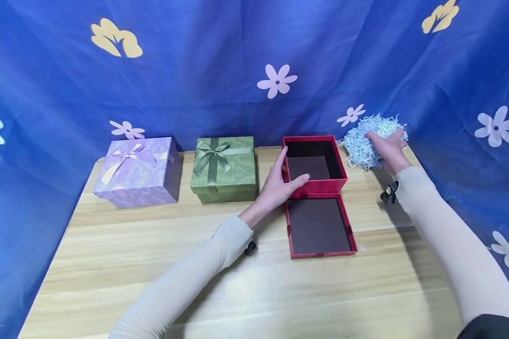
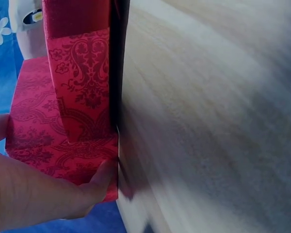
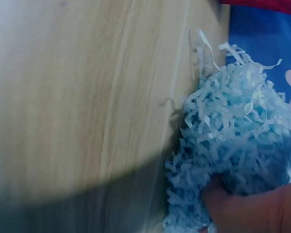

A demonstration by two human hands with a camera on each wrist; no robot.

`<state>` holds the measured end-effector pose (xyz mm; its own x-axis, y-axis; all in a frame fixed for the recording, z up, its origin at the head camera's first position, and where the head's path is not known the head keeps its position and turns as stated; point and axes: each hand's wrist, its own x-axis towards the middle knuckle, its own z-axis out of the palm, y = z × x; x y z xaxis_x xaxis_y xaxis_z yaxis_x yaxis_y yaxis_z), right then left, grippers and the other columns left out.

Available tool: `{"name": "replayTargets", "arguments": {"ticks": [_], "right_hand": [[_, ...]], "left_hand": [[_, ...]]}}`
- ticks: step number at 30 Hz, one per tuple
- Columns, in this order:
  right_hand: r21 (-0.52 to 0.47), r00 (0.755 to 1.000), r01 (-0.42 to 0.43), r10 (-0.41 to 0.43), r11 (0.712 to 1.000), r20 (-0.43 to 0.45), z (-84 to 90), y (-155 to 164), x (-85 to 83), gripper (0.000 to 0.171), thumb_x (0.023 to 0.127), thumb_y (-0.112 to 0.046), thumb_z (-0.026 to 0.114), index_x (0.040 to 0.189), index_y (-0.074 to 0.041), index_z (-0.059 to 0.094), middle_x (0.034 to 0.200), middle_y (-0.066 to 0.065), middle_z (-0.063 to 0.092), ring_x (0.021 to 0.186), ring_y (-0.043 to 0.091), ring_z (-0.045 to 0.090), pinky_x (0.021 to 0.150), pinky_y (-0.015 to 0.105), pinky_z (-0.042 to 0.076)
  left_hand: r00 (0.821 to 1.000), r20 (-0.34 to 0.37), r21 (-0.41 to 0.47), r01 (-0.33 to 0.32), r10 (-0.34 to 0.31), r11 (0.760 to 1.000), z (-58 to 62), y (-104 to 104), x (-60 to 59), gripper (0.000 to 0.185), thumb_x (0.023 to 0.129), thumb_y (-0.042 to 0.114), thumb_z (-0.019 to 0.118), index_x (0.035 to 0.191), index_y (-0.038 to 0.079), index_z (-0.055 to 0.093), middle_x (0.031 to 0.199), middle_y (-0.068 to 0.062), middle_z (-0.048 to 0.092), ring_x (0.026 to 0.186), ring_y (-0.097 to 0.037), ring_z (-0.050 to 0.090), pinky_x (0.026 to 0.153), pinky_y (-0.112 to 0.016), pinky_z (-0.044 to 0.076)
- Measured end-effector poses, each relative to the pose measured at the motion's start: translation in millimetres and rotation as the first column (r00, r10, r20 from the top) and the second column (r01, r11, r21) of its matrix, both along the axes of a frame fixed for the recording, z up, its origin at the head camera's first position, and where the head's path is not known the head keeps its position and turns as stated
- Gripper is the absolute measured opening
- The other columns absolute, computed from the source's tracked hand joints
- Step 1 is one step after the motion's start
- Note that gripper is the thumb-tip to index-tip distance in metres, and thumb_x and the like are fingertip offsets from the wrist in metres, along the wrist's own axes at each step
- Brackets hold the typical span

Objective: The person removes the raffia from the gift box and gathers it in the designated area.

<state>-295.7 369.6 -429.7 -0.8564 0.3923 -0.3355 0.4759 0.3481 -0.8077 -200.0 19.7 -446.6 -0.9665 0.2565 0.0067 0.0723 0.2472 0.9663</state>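
Observation:
My left hand [image 1: 275, 188] rests at the near left corner of an open red box [image 1: 314, 186], thumb over the front rim and fingers along the left wall. In the left wrist view, the patterned red wall [image 2: 34, 97] shows beside these outstretched fingers. The box's dark interior holds nothing visible. In front of it lies the red lid [image 1: 321, 226], inside facing up. My right hand [image 1: 392, 148] grips a heap of light blue shredded paper [image 1: 362, 146], thumb pressed into the strands in the right wrist view; most other fingers are hidden.
A lilac gift box [image 1: 142, 176] with a bow sits at the back left. Beside it stands a green gift box [image 1: 226, 169], also closed and ribboned. Blue patterned curtains [image 1: 220, 70] hang behind and beside the wooden table [image 1: 246, 292].

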Motion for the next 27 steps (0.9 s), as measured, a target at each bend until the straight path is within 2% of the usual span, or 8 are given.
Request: {"name": "replayTargets", "arguments": {"ticks": [3,5,8,10,14,19,23,27], "right_hand": [[-0.065,0.999,-0.03,0.029,0.997,-0.016,4.1,3.4,5.8,0.124,0.097,-0.043,0.069,0.168,-0.019,-0.03,0.173,0.03,-0.02,0.155,0.042,0.024,0.121,0.05,0.039],[-0.042,0.996,-0.082,0.081,0.996,-0.025,6.5,7.7,11.7,0.12,0.099,-0.04,0.069,0.17,-0.015,-0.025,0.173,0.031,-0.017,0.155,0.044,0.025,0.121,0.054,0.039],[0.097,0.985,-0.173,0.173,0.98,0.009,10.4,16.0,22.6,0.121,0.101,-0.055,0.068,0.172,-0.011,-0.02,0.173,0.035,-0.017,0.158,0.054,0.011,0.123,0.069,0.026],[0.23,0.975,-0.221,0.216,0.948,0.049,13.3,19.3,29.4,0.123,0.1,-0.069,0.064,0.173,-0.008,-0.015,0.171,0.039,-0.018,0.157,0.062,0.0,0.121,0.078,0.018],[0.366,0.972,-0.232,0.226,0.901,0.06,14.2,18.1,36.1,0.127,0.095,-0.083,0.057,0.174,-0.009,-0.01,0.171,0.037,-0.018,0.154,0.066,-0.008,0.115,0.087,0.013],[0.303,0.973,-0.147,0.193,0.941,-0.128,5.3,10.5,39.8,0.119,0.1,-0.074,0.06,0.175,-0.008,-0.006,0.176,0.027,-0.014,0.161,0.053,-0.002,0.126,0.071,0.013],[0.24,0.958,-0.072,0.134,0.968,-0.252,4.1,1.2,49.0,0.1,0.105,-0.059,0.061,0.175,-0.009,0.009,0.177,0.019,0.0,0.162,0.04,0.013,0.13,0.053,0.018],[0.162,0.943,-0.019,0.071,0.987,-0.324,9.3,-9.0,60.5,0.085,0.106,-0.049,0.062,0.173,-0.015,0.023,0.178,0.011,0.01,0.161,0.031,0.02,0.129,0.046,0.023]], "left_hand": [[1.0,-0.003,-0.003,0.001,-0.001,1.0,1.9,0.3,-0.2,0.103,0.097,0.04,0.082,0.177,0.026,0.019,0.162,-0.021,0.043,0.138,-0.029,0.047,0.117,-0.053,0.041],[1.0,0.003,-0.009,-0.002,0.002,1.0,3.1,0.3,-0.2,0.103,0.097,0.039,0.082,0.177,0.026,0.019,0.165,-0.018,0.042,0.14,-0.029,0.047,0.119,-0.053,0.04],[1.0,0.014,-0.019,-0.004,0.004,1.0,4.9,1.1,-0.3,0.102,0.097,0.038,0.082,0.177,0.025,0.019,0.168,-0.015,0.039,0.143,-0.029,0.046,0.12,-0.053,0.039],[1.0,0.016,-0.027,-0.007,0.008,1.0,6.3,1.9,-0.2,0.102,0.097,0.037,0.082,0.177,0.024,0.02,0.168,-0.016,0.039,0.144,-0.03,0.045,0.12,-0.053,0.038],[1.0,0.012,-0.048,-0.017,0.018,0.999,10.6,1.2,1.4,0.102,0.097,0.035,0.082,0.177,0.022,0.021,0.167,-0.019,0.039,0.147,-0.03,0.043,0.122,-0.054,0.037],[1.0,0.003,-0.036,-0.026,0.026,0.999,16.7,-2.2,3.5,0.103,0.095,0.039,0.082,0.177,0.023,0.021,0.169,-0.015,0.035,0.15,-0.028,0.04,0.122,-0.053,0.037],[1.0,-0.018,-0.031,-0.026,0.025,0.999,23.4,-5.3,5.7,0.103,0.095,0.042,0.082,0.176,0.024,0.022,0.17,-0.012,0.035,0.15,-0.027,0.039,0.122,-0.055,0.037],[0.999,-0.026,-0.022,-0.033,0.032,0.999,32.4,-9.1,8.1,0.101,0.094,0.043,0.082,0.176,0.027,0.024,0.172,-0.009,0.034,0.151,-0.029,0.041,0.121,-0.057,0.037]]}}
